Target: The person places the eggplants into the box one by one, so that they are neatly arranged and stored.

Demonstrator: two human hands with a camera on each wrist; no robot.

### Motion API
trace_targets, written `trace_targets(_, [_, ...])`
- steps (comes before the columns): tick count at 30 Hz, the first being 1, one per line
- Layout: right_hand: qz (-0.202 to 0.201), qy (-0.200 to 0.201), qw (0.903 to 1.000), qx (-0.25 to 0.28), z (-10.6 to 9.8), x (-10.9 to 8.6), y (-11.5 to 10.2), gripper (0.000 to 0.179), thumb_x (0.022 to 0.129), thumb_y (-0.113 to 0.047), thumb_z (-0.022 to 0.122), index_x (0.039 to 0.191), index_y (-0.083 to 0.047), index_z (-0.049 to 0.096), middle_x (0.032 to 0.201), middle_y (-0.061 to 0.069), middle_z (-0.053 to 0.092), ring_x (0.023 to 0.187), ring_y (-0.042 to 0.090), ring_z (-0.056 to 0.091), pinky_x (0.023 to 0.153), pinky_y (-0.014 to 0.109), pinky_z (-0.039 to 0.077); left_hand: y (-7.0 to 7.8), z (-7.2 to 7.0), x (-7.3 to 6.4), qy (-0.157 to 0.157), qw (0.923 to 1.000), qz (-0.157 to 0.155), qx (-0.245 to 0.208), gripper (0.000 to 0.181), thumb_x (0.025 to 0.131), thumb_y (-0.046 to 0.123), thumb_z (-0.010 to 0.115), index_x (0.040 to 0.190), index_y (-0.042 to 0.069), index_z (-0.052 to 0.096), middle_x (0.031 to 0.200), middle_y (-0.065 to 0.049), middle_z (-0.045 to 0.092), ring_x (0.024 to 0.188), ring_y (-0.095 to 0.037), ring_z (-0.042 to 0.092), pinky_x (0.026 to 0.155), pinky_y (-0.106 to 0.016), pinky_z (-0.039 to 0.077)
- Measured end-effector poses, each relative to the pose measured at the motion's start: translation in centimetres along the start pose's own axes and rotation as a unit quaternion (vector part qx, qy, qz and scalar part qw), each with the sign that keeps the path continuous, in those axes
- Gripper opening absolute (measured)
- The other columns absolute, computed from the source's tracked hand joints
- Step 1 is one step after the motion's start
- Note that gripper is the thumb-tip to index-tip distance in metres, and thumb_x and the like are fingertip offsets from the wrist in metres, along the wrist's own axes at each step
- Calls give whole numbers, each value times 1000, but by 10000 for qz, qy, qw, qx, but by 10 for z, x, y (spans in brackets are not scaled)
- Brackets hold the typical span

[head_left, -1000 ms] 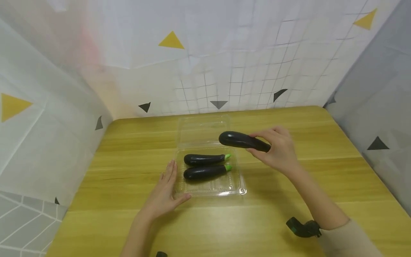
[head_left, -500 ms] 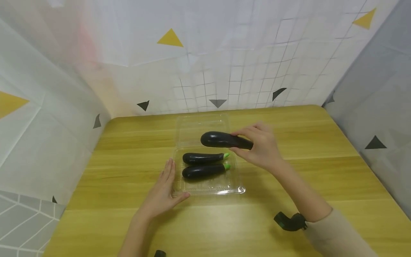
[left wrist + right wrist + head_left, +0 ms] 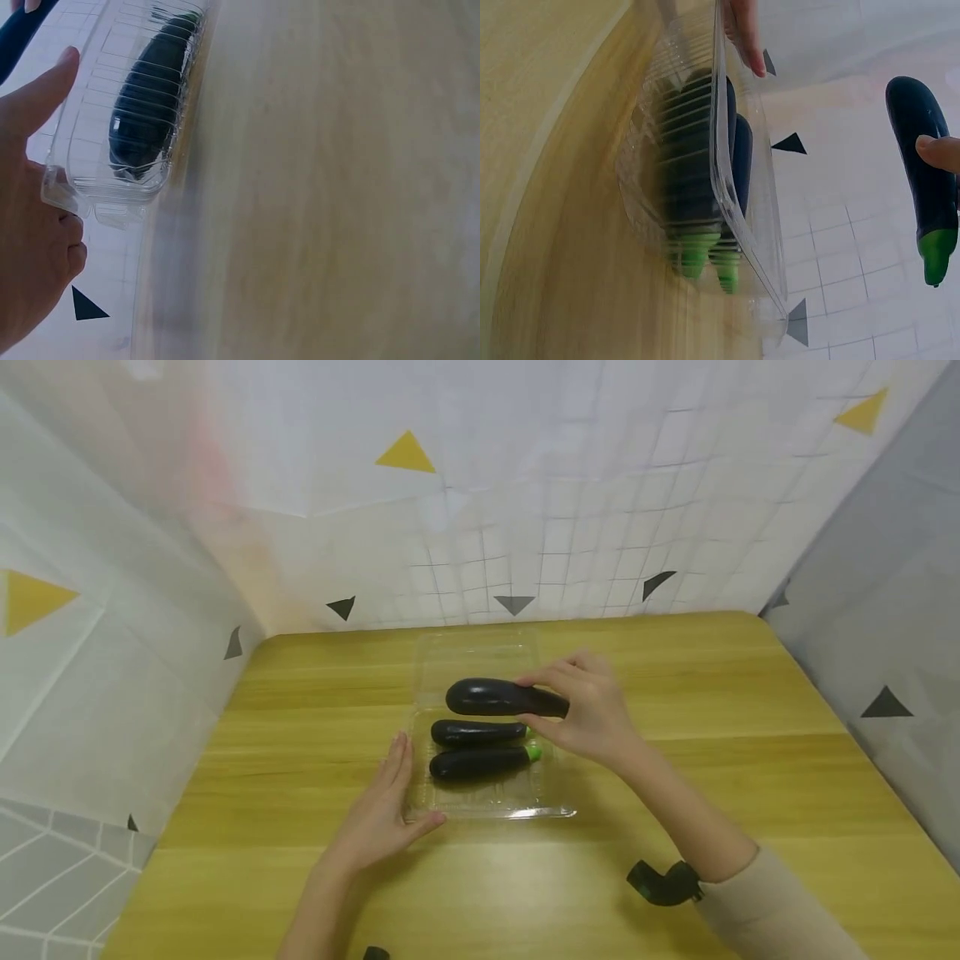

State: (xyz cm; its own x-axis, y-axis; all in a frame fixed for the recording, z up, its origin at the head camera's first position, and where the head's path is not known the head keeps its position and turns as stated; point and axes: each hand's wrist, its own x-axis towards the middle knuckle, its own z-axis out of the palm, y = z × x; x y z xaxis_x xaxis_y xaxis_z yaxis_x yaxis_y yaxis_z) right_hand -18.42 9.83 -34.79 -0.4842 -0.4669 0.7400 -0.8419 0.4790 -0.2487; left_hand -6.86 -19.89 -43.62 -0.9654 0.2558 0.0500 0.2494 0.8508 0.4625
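My right hand (image 3: pixel 588 706) pinches a dark eggplant (image 3: pixel 483 697) between thumb and fingers, holding it above the far part of a clear plastic clamshell box (image 3: pixel 517 793). The right wrist view shows that eggplant's green stem end (image 3: pixel 936 251) and the thumb (image 3: pixel 939 152) across its body. Two more eggplants lie side by side in the box, a far one (image 3: pixel 476 732) and a near one (image 3: pixel 476 765). With fingers straight and thumb spread, my left hand (image 3: pixel 382 814) rests against the box's left side and near left corner.
The box's clear lid (image 3: pixel 476 656) lies folded back toward the wall. Under everything is a wooden table (image 3: pixel 712 693). White sheets with triangles and grid lines (image 3: pixel 555 543) stand behind and at both sides. A dark wrist device (image 3: pixel 663 883) sits at the right wrist.
My right hand has carried its eggplant leftward and slightly down, from the right of the box to over it. The left hand and the two eggplants in the box have stayed in place.
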Motion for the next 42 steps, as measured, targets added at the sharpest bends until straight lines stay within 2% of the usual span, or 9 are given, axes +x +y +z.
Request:
trace_targets(14, [-221,-122,9996,109,20,-8,-12,42,61,-26,90,98,-16,73,94,-2,72,81,21,50,72,36,39,0,3,-1,31,10000,37,2,110,83,68,57,154,5,1,161,-12,-5,146,-28,4,115,-48,16])
trace_targets(23, [-73,-417,9990,111,35,-25,-16,40,63,-31,90,97,-18,74,92,-5,71,85,18,52,67,32,39,2,1,-2,29,9999,-59,-106,109,83,60,65,154,4,4,161,-11,-5,145,-30,5,114,-50,18])
trace_targets(29, [-25,-656,9977,137,46,-35,-18,41,62,-32,91,96,-18,75,91,-7,71,85,16,52,73,32,42,2,1,-1,40,10000,-61,-40,110,82,66,60,154,5,3,161,-9,-5,145,-28,5,114,-48,16])
trace_targets(35, [-87,-670,9975,203,55,-44,-19,41,60,-32,92,94,-17,75,88,-6,71,78,16,47,71,30,40,2,3,-1,75,9999,-49,-58,111,82,65,62,154,4,5,161,-10,-4,145,-28,5,114,-48,17])
trace_targets(42, [-14,-809,9960,389,62,-54,-20,41,60,-30,92,94,-16,74,90,-6,72,79,14,49,70,28,39,3,3,-1,75,9999,-81,-87,110,81,62,65,154,4,4,161,-9,-4,145,-27,5,114,-47,15])
